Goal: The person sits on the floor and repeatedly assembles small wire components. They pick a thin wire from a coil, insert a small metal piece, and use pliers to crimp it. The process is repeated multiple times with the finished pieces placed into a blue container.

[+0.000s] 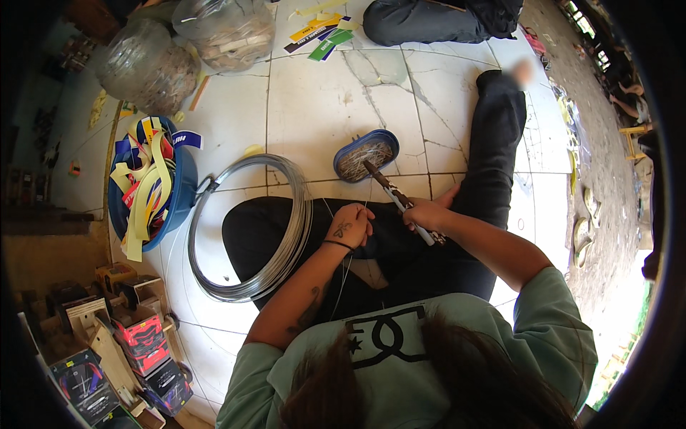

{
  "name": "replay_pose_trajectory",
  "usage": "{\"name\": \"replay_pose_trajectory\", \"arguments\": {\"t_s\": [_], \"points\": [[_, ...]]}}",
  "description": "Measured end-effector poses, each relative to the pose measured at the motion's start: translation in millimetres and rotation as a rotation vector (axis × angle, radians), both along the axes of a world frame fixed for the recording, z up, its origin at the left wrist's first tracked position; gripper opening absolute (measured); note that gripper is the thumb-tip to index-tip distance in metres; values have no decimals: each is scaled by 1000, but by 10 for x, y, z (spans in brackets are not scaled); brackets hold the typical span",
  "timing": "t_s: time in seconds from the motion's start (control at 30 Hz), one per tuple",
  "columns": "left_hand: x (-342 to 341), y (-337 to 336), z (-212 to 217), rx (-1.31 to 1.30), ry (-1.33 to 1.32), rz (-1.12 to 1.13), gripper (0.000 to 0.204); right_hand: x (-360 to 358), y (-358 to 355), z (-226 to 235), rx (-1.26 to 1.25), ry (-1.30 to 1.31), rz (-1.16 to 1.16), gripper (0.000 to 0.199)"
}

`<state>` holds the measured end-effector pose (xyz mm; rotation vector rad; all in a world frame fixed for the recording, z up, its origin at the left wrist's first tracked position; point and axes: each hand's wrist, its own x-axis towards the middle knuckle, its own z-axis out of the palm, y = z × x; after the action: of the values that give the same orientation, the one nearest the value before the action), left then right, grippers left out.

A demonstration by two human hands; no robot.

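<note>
My right hand (423,214) is wrapped round a long-handled cutting tool like pliers (389,187), with one dark and one pale handle. Its tip reaches over a blue oval dish (394,138) that holds many short pieces of wire (366,161). Above my crossed legs, my left hand (351,224) is closed. Thin strands of wire (346,275) run past it and seem to pass through its fingers, which partly hide them. A large coil of silvery wire (304,214) stands against my knee, left of that hand.
At the left, a blue tub (187,187) overflows with cut strips of coloured card. Printed boxes and wooden pieces (143,343) stand lower left. Stuffed clear bags (146,68) and loose strips (325,32) lie at the far side. Another person's dark-clothed leg (429,25) rests beyond. Sandals (583,232) lie off the tiles.
</note>
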<state>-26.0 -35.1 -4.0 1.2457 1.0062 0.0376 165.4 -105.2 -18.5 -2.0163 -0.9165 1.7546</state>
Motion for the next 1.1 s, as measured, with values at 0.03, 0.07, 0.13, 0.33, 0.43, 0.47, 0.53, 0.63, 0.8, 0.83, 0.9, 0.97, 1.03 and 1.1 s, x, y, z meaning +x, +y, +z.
{"name": "replay_pose_trajectory", "arguments": {"t_s": [0.03,0.07,0.13,0.33,0.43,0.47,0.53,0.63,0.8,0.83,0.9,0.97,1.03,1.1], "points": [[16,8,-12,23,0,5,26,-3,15,-13,-7,-22,7,21],[30,19,-24,46,-2,10,26,-4,31,-22,-9,-44,14,22],[51,44,-43,41,1,45,26,5,97,-26,-26,-25,68,21],[15,70,-43,50,-48,104,27,30,90,150,-41,187,-41,31],[5,65,-44,29,-103,147,26,98,-2,298,-42,283,9,41],[14,62,-49,7,-132,171,26,113,-38,338,-43,312,23,44],[30,63,-63,3,-147,184,26,103,-90,386,-28,328,33,44],[42,67,-78,8,-175,183,26,92,-81,427,-47,341,83,49],[58,86,-77,5,-174,163,25,65,-2,467,-31,259,217,49],[62,89,-77,23,-170,158,25,61,7,467,0,224,260,48],[68,99,-79,50,-164,145,26,50,4,455,64,195,280,44],[72,113,-84,69,-156,128,27,23,-17,410,135,204,238,38],[72,120,-89,63,-160,127,25,13,-43,344,52,245,166,36],[79,123,-89,60,-174,130,24,3,-69,258,44,221,120,33]]}}
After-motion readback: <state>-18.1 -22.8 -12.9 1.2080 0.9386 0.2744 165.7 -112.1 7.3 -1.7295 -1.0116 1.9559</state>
